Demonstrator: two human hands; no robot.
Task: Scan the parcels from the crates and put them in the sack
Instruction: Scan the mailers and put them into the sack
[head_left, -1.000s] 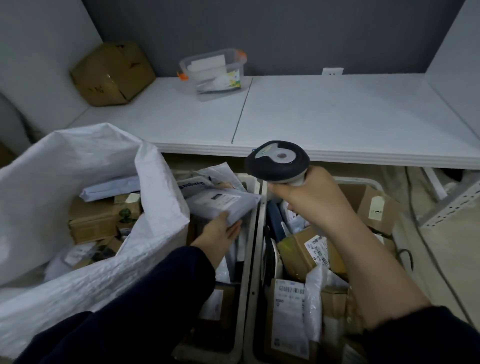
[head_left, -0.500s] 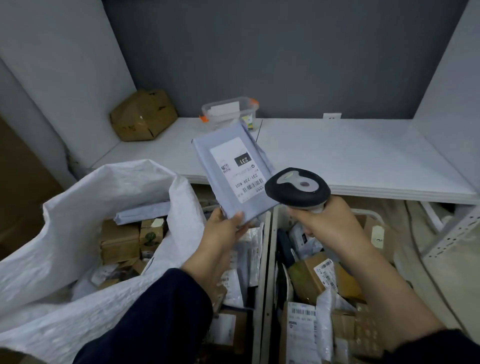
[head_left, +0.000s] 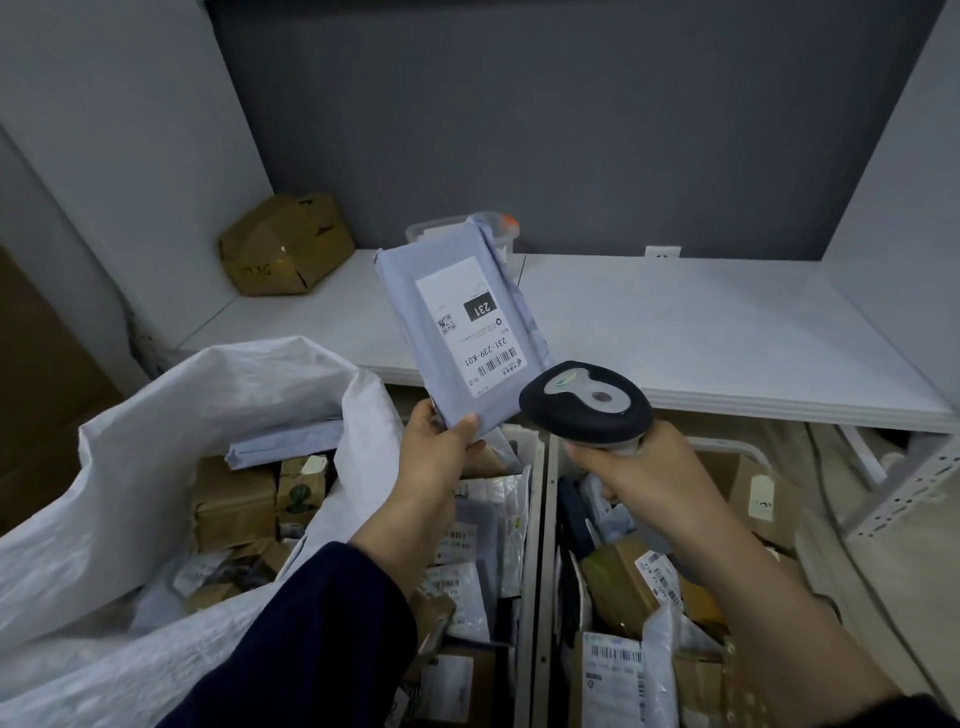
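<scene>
Parcel (head_left: 457, 332) up out of left crate (head_left: 531, 519) since a second ago, held above it, label showing, scanner (head_left: 587, 402) just beside. Left hand (head_left: 441, 460) fingers pinch its lower edge; right hand (head_left: 652, 480) fingers wrap scanner handle. Scan looks imminent, sack (head_left: 156, 441) next.

Parcel label (head_left: 470, 327): white sticker on the grey parcel (head_left: 415, 291) (held up by the left hand (head_left: 436, 452), print turned sideways).
Black box: "231" in white figures.
Long code: "231-239-K01", running beside a barcode.
Small print: "K01" near the black box, with a QR code close by; the finer lines are too small to read.
Shelf box (head_left: 285, 244): dark scrawl on its side, illegible.
Scanner (head_left: 587, 402): shiny sticker on top, unreadable.
Crate labels (head_left: 615, 675): barcodes and print, too blurred to read.
</scene>
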